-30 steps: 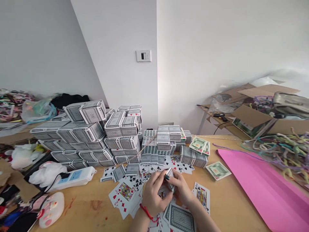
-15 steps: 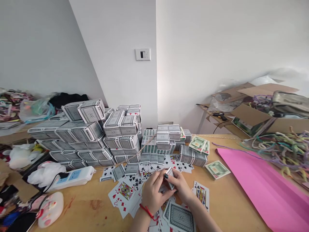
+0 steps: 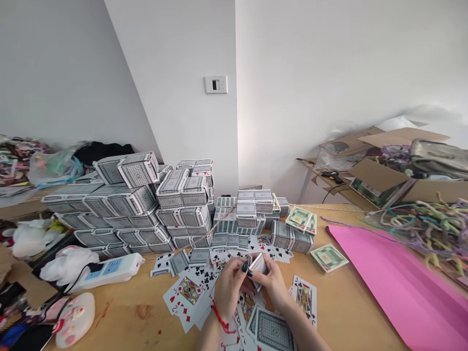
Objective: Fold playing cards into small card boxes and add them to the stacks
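Between my two hands is a folded playing card [image 3: 259,265] with a grey patterned back, held above the table. My right hand [image 3: 272,282] grips it from the right, thumb pressed on its face. My left hand [image 3: 230,282], with a red cord at the wrist, closes on its left edge, the thumb and fingertips meeting there. Below my hands lie loose playing cards [image 3: 192,290], some face up. A few face-down cards [image 3: 274,329] rest under my right forearm. Behind stand stacked blocks built of folded cards [image 3: 183,190].
Green card boxes [image 3: 329,257] lie to the right, beside a pink sheet [image 3: 395,282]. A white power strip [image 3: 109,270] and a pale mouse-shaped object [image 3: 76,319] are at left. A cardboard box [image 3: 431,190] and a heap of pipe cleaners [image 3: 424,229] stand at far right.
The folded card has turned so more of its patterned back shows. My left thumb has shifted left and lower, and the left hand has tilted slightly.
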`<control>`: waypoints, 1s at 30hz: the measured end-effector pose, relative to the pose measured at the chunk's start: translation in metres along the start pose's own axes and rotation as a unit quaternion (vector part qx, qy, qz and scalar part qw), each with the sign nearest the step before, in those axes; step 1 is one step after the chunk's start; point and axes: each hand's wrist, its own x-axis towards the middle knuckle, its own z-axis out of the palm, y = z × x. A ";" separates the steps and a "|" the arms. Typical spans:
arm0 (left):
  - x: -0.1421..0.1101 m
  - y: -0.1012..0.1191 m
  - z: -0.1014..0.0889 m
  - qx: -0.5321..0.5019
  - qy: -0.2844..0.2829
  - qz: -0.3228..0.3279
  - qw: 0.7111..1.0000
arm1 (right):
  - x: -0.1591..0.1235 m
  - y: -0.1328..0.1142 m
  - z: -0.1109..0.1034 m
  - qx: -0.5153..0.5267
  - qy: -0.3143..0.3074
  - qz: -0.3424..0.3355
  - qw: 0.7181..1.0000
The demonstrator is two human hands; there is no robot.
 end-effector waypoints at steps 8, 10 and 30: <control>0.007 -0.001 -0.014 -0.205 -0.120 -0.203 0.950 | -0.001 0.001 -0.004 -0.093 -0.018 -0.043 0.995; 0.006 0.001 -0.017 -0.222 -0.139 -0.222 0.939 | 0.000 0.003 -0.007 -0.115 -0.021 -0.056 0.992; 0.000 0.014 -0.028 -0.193 -0.265 -0.213 0.920 | 0.001 0.009 -0.010 -0.063 -0.126 0.021 0.990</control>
